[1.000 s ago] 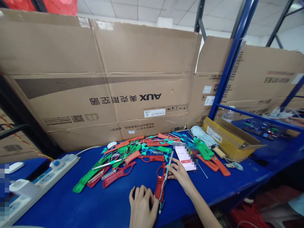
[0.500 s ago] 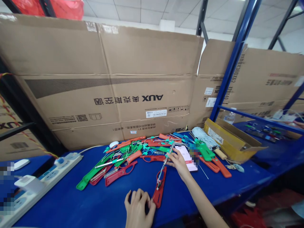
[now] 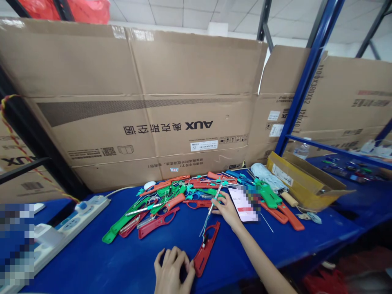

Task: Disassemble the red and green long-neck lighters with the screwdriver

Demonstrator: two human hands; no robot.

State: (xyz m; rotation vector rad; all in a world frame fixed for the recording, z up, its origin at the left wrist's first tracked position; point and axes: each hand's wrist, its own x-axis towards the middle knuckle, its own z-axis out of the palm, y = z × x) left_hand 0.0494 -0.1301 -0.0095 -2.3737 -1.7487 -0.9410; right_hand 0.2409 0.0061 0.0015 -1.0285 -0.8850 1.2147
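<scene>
My left hand (image 3: 174, 270) is low in the middle, its fingers curled, thumb and fingertip at the left edge of a red lighter half-shell (image 3: 204, 255). The shell lies slanted on the blue table, small dark and white parts with wires inside its upper half. My right hand (image 3: 226, 210) pinches a thin metal lighter tube (image 3: 215, 199) above the shell. Pale wires (image 3: 205, 224) hang from the tube's lower end towards the shell. Behind is a heap of red, green and orange lighter parts (image 3: 171, 200) with metal tubes and teal pieces.
A phone (image 3: 241, 204) lies right of my right hand. Beyond it are green and orange shells (image 3: 281, 212), a screwdriver (image 3: 289, 199) and a yellow cardboard box (image 3: 306, 183). A white power strip (image 3: 70, 224) runs along the left; tall cardboard (image 3: 183, 73) closes the back.
My right hand has drawn the metal tube up and left, its lower end now apart from the red shell with wires showing. My left hand and the shell have shifted slightly left and nearer.
</scene>
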